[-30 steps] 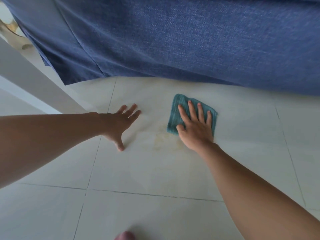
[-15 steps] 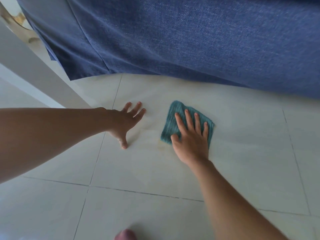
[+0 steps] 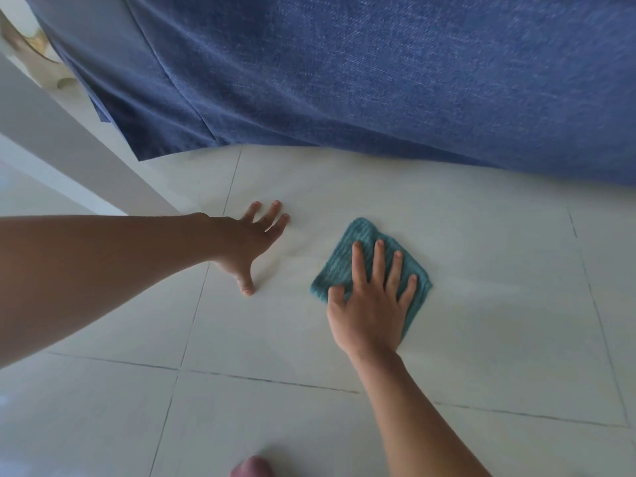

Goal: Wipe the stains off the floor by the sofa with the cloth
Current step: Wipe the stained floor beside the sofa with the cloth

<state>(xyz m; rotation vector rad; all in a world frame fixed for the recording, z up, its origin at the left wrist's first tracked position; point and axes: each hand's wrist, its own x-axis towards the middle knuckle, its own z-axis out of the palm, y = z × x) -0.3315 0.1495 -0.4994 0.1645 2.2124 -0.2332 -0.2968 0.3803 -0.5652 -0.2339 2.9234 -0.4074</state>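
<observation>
The floor is laid in large pale, glossy tiles, cream to light grey, divided by thin dark grout lines that cross just below and left of the cloth. At the far left of the cloth, a white slanted panel rises from the floor, and behind it, in the top corner, a curved gold-coloured fitting shows only in part. The left hand lies flat on the tile to the left of the cloth and apart from it, palm down, fingers spread toward the sofa and thumb pointing back toward the person; it grips nothing. The cloth is a small teal square with a ribbed weave, lying flat on the floor a little way in front of the sofa's lower edge. The right hand presses down on top of the cloth with the palm flat and fingers splayed, covering its near half; the fingers are extended rather than curled around the fabric. A faint pale smear on the tile runs between the left hand and the cloth. Beyond the cloth, the sofa fills the upper part of the view, covered in blue woven fabric with a seam, its hem meeting the floor.
</observation>
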